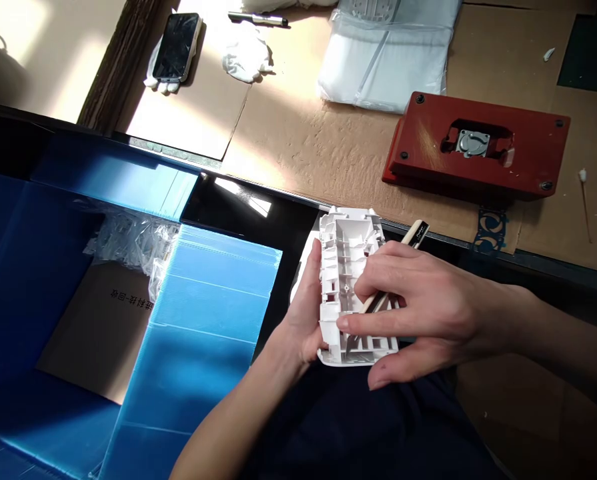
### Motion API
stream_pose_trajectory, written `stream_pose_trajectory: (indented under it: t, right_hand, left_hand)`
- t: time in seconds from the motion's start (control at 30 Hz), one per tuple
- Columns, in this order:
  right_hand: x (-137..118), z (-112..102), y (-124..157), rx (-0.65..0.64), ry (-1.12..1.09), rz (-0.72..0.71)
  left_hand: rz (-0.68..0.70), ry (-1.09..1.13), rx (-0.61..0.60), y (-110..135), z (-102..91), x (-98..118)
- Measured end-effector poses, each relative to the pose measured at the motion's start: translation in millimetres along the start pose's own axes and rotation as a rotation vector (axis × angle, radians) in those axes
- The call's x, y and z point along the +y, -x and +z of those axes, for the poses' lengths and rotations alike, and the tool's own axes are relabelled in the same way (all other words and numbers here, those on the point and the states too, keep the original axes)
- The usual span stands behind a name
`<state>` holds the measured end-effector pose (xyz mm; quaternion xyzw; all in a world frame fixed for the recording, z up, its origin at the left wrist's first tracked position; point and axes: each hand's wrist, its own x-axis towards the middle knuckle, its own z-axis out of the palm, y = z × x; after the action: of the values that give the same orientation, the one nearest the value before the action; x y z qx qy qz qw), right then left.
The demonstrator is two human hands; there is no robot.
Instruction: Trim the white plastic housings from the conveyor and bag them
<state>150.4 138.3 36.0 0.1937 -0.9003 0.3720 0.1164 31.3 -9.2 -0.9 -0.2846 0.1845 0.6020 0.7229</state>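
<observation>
White housing (346, 289), long axis toward workbench (298, 147), in grip of left hand (302, 308), slim tool (415, 234) in grip of right hand (431, 303).

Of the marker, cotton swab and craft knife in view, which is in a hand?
The cream-handled craft knife: the right hand grips it over the white plastic housing, which the left hand holds. The marker and cotton swab lie loose on the cardboard.

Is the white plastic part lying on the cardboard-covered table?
No, the left hand holds the white plastic part in front of the cardboard-covered table.
</observation>
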Motion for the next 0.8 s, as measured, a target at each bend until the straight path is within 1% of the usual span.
stream_pose_trajectory:
  t: [0.17,0.27,0.3,0.37,0.43,0.5,0.57,0.63,0.67,0.73,0.8]
  right_hand:
    - [0.4,-0.8,0.4,0.021,-0.035,0.017]
    - [2.1,-1.1,5.3,0.038,-0.073,0.077]
    - [2.7,-0.4,7.7,0.07,-0.072,0.109]
    - [3.1,3.5,12.8,0.18,-0.063,0.203]
    - [2.6,11.1,17.6,0.313,-0.11,0.361]
    - [1.7,22.3,21.4,0.443,-0.214,0.567]
    - [1.6,35.8,24.6,0.554,-0.336,0.76]
    - [2.2,49.6,27.6,0.681,-0.452,0.907]
    - [2.6,56.0,29.1,0.749,-0.517,0.966]
    - [2.4,66.7,31.5,0.885,-0.634,1.058]
    - [-0.7,73.5,32.6,0.966,-0.679,1.108]
  left_hand:
    - [-0.023,-0.011,0.004,-0.9,2.8,1.9]
    - [0.027,-0.031,-0.019,1.1,2.0,3.5]
    - [0.061,-0.042,-0.038,2.2,0.5,4.5]
    - [0.14,-0.074,-0.074,4.7,-3.9,7.4]
    - [0.227,-0.13,-0.073,6.2,-9.0,11.0]
    - [0.335,-0.225,-0.002,6.1,-13.4,14.2]
    - [0.465,-0.356,0.129,5.0,-16.1,16.1]
    - [0.552,-0.46,0.249,4.2,-16.5,16.3]
    - [0.574,-0.467,0.3,4.2,-15.8,15.8]
    - [0.597,-0.388,0.374,4.5,-13.0,14.0]
    - [0.658,-0.298,0.397,4.6,-9.2,11.4]
